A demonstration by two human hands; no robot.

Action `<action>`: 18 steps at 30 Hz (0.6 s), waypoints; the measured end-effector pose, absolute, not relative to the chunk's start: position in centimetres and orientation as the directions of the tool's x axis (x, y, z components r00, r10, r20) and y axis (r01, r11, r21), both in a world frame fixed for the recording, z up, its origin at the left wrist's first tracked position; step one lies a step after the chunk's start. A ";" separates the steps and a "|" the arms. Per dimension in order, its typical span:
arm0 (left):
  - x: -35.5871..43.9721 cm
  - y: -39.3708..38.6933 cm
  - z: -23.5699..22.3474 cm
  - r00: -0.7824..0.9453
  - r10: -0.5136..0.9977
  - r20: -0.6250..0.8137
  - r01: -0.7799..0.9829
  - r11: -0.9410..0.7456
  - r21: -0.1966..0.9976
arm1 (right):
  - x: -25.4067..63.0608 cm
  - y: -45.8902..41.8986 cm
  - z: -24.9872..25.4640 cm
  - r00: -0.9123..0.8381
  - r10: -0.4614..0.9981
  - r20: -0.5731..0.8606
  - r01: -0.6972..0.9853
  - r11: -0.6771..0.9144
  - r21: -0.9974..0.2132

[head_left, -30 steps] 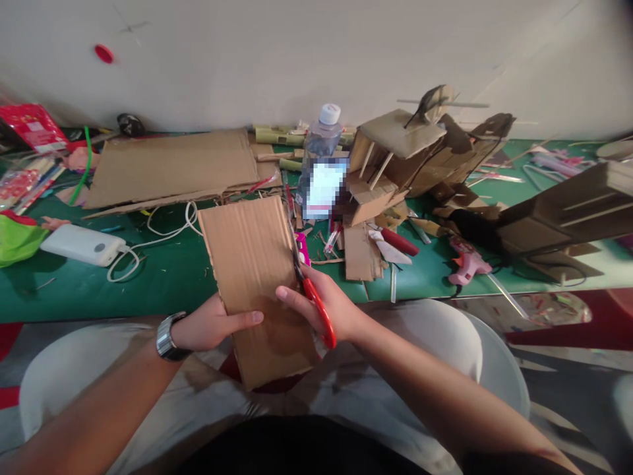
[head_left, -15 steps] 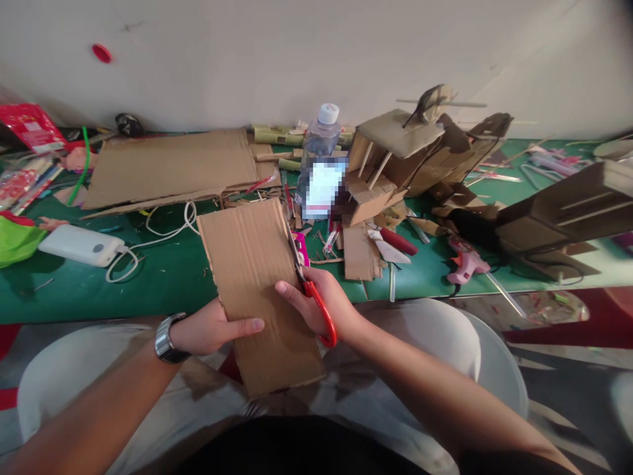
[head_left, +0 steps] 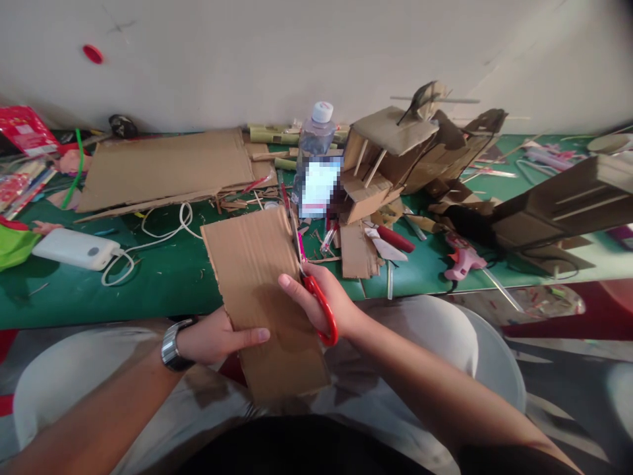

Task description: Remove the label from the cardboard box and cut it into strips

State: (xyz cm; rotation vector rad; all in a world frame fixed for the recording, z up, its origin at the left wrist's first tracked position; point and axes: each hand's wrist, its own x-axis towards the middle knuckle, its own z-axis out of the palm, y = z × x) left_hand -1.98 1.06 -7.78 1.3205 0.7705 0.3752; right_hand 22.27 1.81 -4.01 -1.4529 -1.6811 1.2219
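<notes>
In the head view, the left hand [head_left: 210, 338] half-closed on the cardboard [head_left: 247, 264], fingers hidden, over the desk's [head_left: 163, 290] near edge! The right hand [head_left: 342, 305] curled round the scissors [head_left: 325, 307] at its right side. One slack left grip could twist it, sending the cut astray!

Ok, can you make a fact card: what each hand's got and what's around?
Left hand's fingers: gripping brown rectangular cardboard sheet
Right hand's fingers: holding red-handled metal scissors at the sheet's right edge
Surface beyond: green table
On its left: white rectangular device
On its right: pink glue gun
Toward back: clear plastic bottle
</notes>
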 end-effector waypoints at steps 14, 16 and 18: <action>-1.8 1.0 -7.4 0.729 0.618 -0.294 0.101 0.328 0.939 | 22.7 2.0 -2.6 -0.345 0.931 -0.121 0.244 -0.036 -0.969; -1.9 1.0 -7.3 0.721 0.623 -0.305 0.097 0.345 0.934 | 22.8 2.0 -2.7 -0.323 0.936 -0.139 0.287 -0.043 -0.957; -2.1 1.0 -7.4 0.714 0.627 -0.311 0.094 0.354 0.930 | 22.8 2.0 -2.8 -0.298 0.942 -0.153 0.336 -0.047 -0.941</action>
